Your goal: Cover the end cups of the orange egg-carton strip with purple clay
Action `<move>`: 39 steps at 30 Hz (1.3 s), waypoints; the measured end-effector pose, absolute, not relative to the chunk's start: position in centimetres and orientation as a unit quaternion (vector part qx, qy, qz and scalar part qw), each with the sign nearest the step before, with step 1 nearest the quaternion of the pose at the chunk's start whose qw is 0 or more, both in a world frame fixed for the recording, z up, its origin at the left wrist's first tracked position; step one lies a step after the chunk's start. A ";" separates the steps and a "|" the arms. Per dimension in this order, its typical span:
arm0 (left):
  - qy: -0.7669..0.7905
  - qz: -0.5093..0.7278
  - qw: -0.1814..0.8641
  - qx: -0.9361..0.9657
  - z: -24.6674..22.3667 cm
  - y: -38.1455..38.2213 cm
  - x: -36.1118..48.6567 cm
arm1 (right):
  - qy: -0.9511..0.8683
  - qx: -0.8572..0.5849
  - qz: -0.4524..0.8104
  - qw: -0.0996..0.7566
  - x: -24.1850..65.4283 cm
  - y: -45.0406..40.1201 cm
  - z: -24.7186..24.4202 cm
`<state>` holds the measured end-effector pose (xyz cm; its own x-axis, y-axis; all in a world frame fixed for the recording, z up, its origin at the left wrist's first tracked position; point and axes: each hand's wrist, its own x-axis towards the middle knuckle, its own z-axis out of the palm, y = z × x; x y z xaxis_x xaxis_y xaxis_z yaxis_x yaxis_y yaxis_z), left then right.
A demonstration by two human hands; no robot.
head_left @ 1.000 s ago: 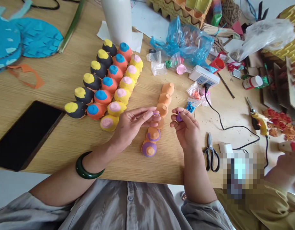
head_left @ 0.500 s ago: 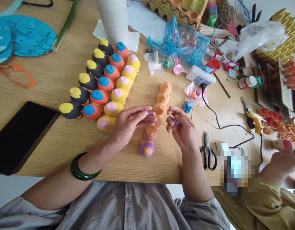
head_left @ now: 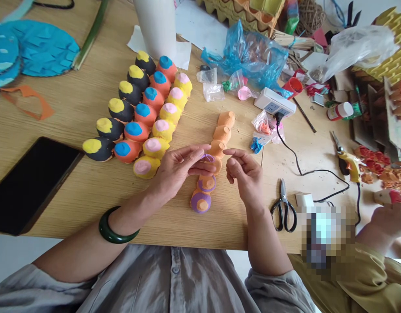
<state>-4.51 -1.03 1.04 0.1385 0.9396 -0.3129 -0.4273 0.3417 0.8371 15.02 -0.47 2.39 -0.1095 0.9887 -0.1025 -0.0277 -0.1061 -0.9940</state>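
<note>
My left hand (head_left: 177,167) pinches a thin, curved purple clay strip (head_left: 208,156) between thumb and fingers. Beneath it runs a single row of orange egg-carton cups (head_left: 222,134). The nearest cup (head_left: 201,203) is purple around an orange tip; the one behind it carries a purple band. My right hand (head_left: 244,174) is just right of the row, index finger stretched toward the strip and the other fingers curled. A purple clay lump showed in those fingers half a second ago; now they hide it. Left of my hands sit painted rows of black-yellow, orange-blue and yellow-pink cups (head_left: 143,111).
A black phone (head_left: 34,187) lies at left, scissors (head_left: 283,206) at right. Beyond are small clay bags (head_left: 257,143), a power strip (head_left: 275,102) with a trailing cord, a blue plastic bag (head_left: 246,56) and a glue gun (head_left: 349,163). Another person's hand (head_left: 385,226) is far right.
My right index finger has straightened toward the strip, and the purple lump has gone from sight in that hand. The purple strip at my left fingers shows longer and more curved.
</note>
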 end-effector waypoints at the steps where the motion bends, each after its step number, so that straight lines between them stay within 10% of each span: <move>1: 0.431 0.489 0.696 0.301 1.0 -1.1 -4.5 | -0.528 -0.489 0.534 0.445 14.9 -0.6 2.4; 23: 0.366 0.411 0.749 0.369 1.4 -1.8 -4.2 | -0.529 -0.532 0.475 0.460 13.5 -1.2 2.0; 34: 0.478 0.478 0.478 0.561 1.6 -2.1 -4.2 | -0.449 -0.526 0.591 0.416 13.1 -1.3 1.9; 39: 0.472 0.482 0.539 0.505 1.8 -2.1 -4.1 | -0.417 -0.507 0.614 0.438 13.1 -1.1 1.9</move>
